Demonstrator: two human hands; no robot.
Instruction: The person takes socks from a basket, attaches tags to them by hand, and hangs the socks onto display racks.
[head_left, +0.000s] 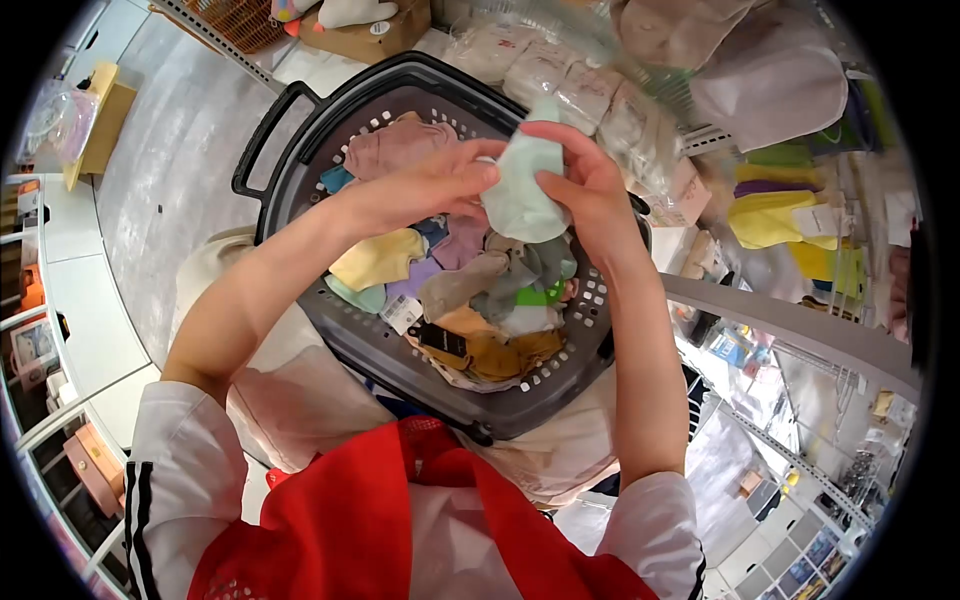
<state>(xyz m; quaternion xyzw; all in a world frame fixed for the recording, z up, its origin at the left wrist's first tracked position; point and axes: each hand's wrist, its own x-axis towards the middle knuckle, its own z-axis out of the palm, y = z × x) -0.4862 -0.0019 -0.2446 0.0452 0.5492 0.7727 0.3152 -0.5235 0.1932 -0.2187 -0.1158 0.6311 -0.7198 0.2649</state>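
A pale mint cloth item [527, 192] is held up over a dark grey basket [345, 345]. My right hand [588, 190] pinches its right side between thumb and fingers. At its left edge is my left hand [445, 182], with the thumb and fingers close together against the cloth; some of its fingers are hidden. Below both hands, the basket holds several folded cloth items: a pink one [395, 148], a yellow one [378, 260], a grey one [525, 275] and a mustard one [510, 355]. A white tag [402, 313] and a black tag [443, 339] lie among them.
Plastic-wrapped packs [585, 90] lie beyond the basket, near a cardboard box [370, 32]. Yellow items [775, 215] hang at the right, above a grey shelf edge [790, 325]. White drawers [85, 300] stand at the left.
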